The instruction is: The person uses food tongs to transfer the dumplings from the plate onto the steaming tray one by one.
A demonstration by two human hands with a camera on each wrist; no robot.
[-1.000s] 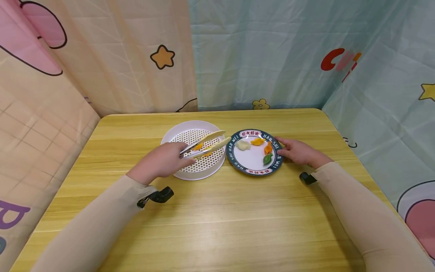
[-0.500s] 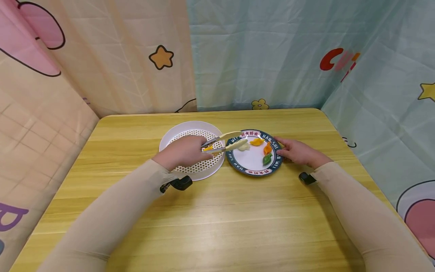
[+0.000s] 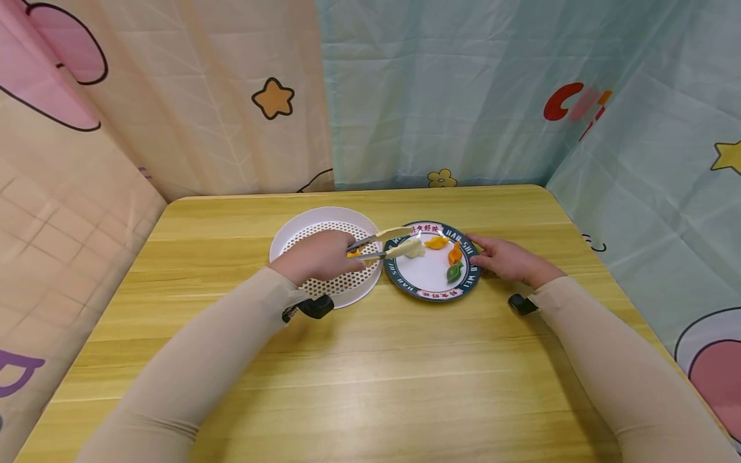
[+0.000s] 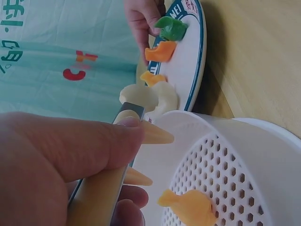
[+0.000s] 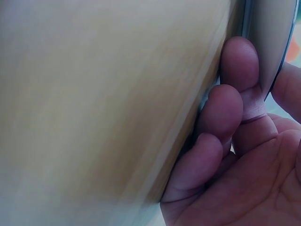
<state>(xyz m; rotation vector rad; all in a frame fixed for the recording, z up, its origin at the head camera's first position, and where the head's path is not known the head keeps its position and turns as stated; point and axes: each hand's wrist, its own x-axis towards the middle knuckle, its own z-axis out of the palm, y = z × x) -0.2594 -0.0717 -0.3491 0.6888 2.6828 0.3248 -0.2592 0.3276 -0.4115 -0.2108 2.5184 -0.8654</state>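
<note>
My left hand (image 3: 324,256) grips metal tongs (image 3: 373,256) with cream tips. Their tips, slightly parted, reach over the left side of a round plate (image 3: 404,279) and overlap a white dumpling (image 3: 414,249) in the head view. Also on the plate are a yellow dumpling (image 3: 437,242), an orange dumpling (image 3: 455,254) and a green dumpling (image 3: 454,272). My right hand (image 3: 509,258) holds the plate's right rim, thumb above and fingers (image 5: 240,61) against its underside in the right wrist view. Below my left hand is a white perforated steamer basket (image 3: 279,241) with a yellow-orange dumpling (image 4: 190,207) inside.
The basket and plate stand side by side on a wooden table (image 3: 370,373). Printed curtains (image 3: 434,90) hang behind the table and at both sides. A black camera mount (image 3: 317,307) sticks out at my left wrist.
My left hand has moved right with the tongs, so their tips have gone from above the basket to the white dumpling. My right hand stays at the plate's rim.
</note>
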